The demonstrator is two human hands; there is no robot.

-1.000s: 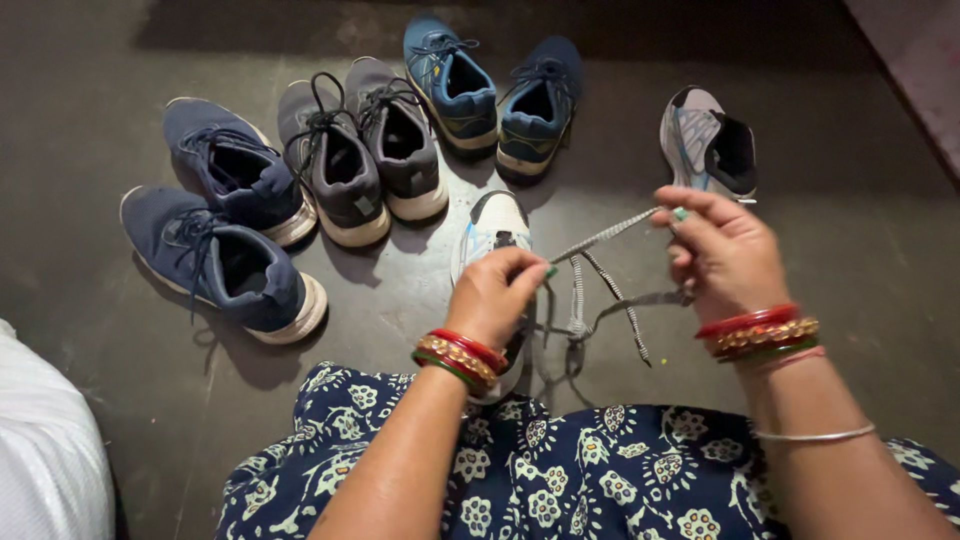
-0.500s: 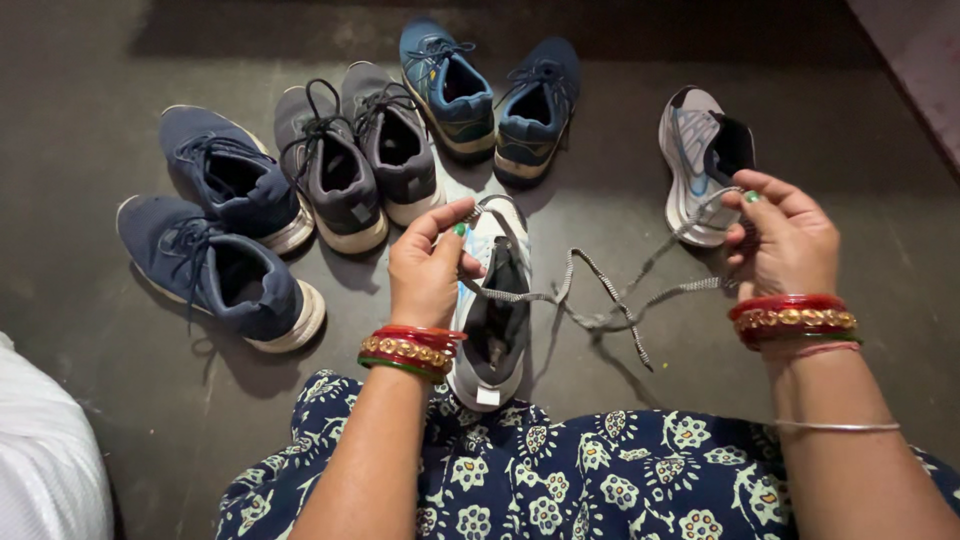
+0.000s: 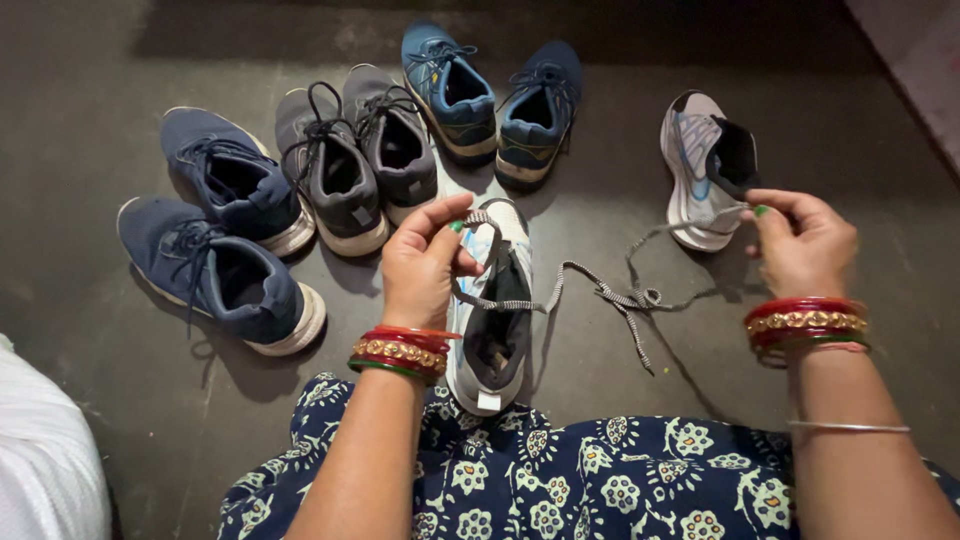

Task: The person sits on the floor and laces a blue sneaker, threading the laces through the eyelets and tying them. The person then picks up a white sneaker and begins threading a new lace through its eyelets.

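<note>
The left hand pinches one end of a grey patterned shoelace just above a white shoe that lies on the dark floor at the person's lap. The right hand pinches the other end, near a second white shoe. The lace sags between them over bare floor. Six dark shoes crowd the left and far side.

No packages, signs or screens show. One small white tag — rectangular — sits at the grey-and-white shoe's heel.
</note>
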